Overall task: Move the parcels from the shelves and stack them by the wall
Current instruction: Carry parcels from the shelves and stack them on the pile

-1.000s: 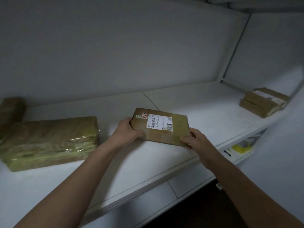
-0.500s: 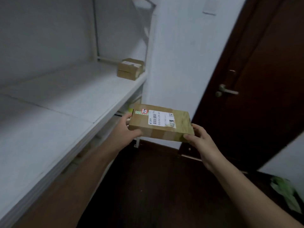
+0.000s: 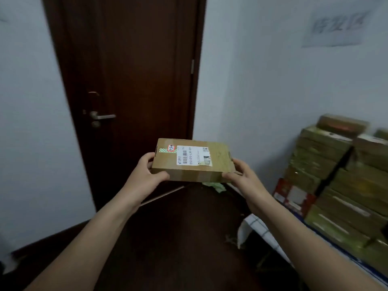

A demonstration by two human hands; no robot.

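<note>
between your hands, out in front of the dark door (image 3: 130, 70), the parcel (image 3: 192, 159) is in the air with nothing under it. one second ago it lay on the white shelf. half a second ago it was past the shelf edge. now the shelves are out of view.

- left hand (image 3: 144, 175) grips the parcel's left end, thumb on the near side.
- right hand (image 3: 241, 177) grips the near right corner.
- label faces up, parcel roughly level.
- stack of parcels (image 3: 340, 177) stands against the wall (image 3: 262, 80) on your right, well apart from the parcel.

judgement: the pick is done, the carry is mid-turn, and placing is not yet begun. the stack's top is blurred and looks uneven, so choose a flat spot.
</note>
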